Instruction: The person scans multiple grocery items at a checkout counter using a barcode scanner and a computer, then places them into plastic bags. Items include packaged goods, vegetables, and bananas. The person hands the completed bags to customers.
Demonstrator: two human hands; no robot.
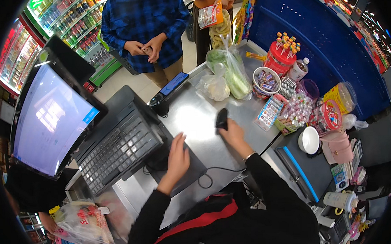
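My right hand [235,135] grips a black handheld barcode scanner [221,119] above the stainless-steel checkout counter [196,135]. Fingers extended and holding nothing, my left hand [178,157] is over a dark mat [193,170]; whether it touches the mat I cannot tell. Left of it stands a black keyboard [117,151] below a lit checkout monitor [54,119]. Beyond the scanner, a clear plastic bag of leafy green vegetables [236,80] lies on the counter beside a smaller knotted plastic bag [215,87] with pale contents.
A customer-facing phone-like screen [174,83] stands at the counter's far edge. Candy tubs [267,80] and a lollipop stand [280,58] crowd the right side. A cable [217,168] loops near me. Two people face the counter; another person's hand [48,222] is by a filled bag [84,220].
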